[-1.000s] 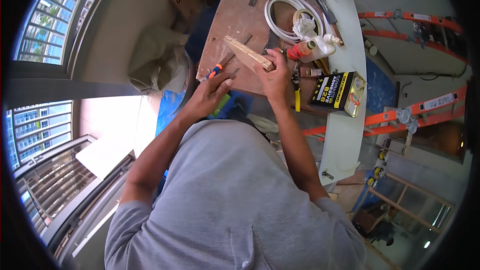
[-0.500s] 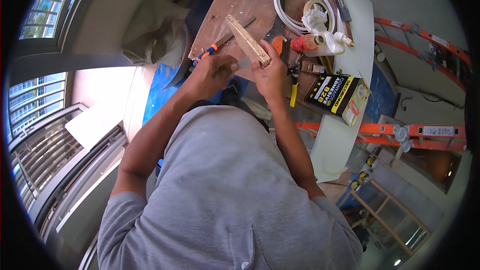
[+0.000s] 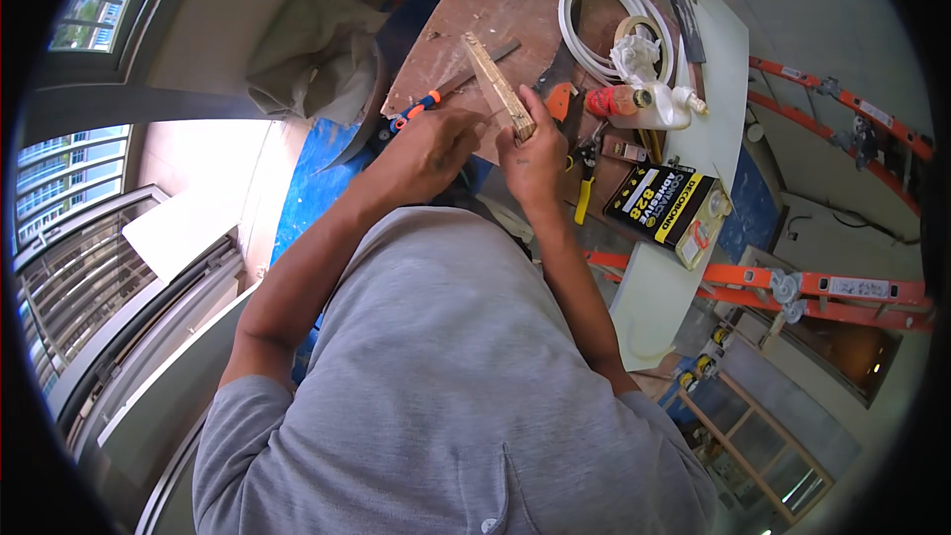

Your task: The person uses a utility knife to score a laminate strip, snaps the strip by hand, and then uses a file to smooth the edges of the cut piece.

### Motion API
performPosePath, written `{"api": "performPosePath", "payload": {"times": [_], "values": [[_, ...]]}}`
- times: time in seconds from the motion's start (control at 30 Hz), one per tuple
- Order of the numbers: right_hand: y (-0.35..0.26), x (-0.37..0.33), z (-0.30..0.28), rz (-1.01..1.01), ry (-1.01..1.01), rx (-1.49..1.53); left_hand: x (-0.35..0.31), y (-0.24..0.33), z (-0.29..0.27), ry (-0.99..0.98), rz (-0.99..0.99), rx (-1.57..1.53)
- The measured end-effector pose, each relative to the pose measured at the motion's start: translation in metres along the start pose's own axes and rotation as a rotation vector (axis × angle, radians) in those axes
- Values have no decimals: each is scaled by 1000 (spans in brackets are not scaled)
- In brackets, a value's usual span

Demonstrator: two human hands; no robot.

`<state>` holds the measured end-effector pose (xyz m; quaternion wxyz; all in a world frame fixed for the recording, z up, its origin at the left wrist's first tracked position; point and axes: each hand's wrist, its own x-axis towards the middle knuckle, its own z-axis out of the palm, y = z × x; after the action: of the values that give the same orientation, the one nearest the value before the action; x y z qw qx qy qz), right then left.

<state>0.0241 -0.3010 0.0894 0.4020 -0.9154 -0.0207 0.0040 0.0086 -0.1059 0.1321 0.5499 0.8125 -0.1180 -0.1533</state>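
Note:
My right hand [image 3: 535,157] grips the near end of a narrow, rough-edged strip of wood [image 3: 498,84], which points up and away over the bench. My left hand [image 3: 436,147] is closed beside that end, its fingers curled together; whatever they hold, if anything, is hidden. Just beyond my left hand lies a flat metal tool with an orange and blue handle [image 3: 416,111]. Right of the strip rests a tool with an orange handle [image 3: 562,100]. A tool with yellow handles [image 3: 583,200] lies by my right wrist.
On the brown workbench [image 3: 446,25] are a coil of white edging [image 3: 569,25], a red-labelled bottle [image 3: 616,100], a white jug [image 3: 664,114] and a black and yellow adhesive tin [image 3: 659,203]. An orange ladder [image 3: 822,284] stands to the right. A bent cloth sheet [image 3: 317,59] is at the left.
A thin, pale flat piece showed between my left fingers before; now it is out of sight. The wood strip has tilted slightly more upright in my right hand. The view has shifted a little.

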Motion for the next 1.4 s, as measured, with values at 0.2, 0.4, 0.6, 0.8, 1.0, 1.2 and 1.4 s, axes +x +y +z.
{"api": "performPosePath", "payload": {"times": [0.2,0.4,0.6,0.8,1.0,1.2,1.4], "values": [[4,-4,5,-10,8,39,7,1,-7,-70,-306,-307],[0,-7,8,-67,2,32,20,-13,3,7,-412,-179],[1,-8,11,-110,23,6,18,-31,19,117,-249,50],[0,-12,11,-82,-4,3,11,-21,19,85,-238,3],[4,-14,9,-117,5,-2,11,-13,12,28,-295,-86],[6,-13,13,-137,24,1,16,-32,24,100,-249,-1],[11,-16,11,-136,-1,25,3,-5,22,113,-146,-60]]}}
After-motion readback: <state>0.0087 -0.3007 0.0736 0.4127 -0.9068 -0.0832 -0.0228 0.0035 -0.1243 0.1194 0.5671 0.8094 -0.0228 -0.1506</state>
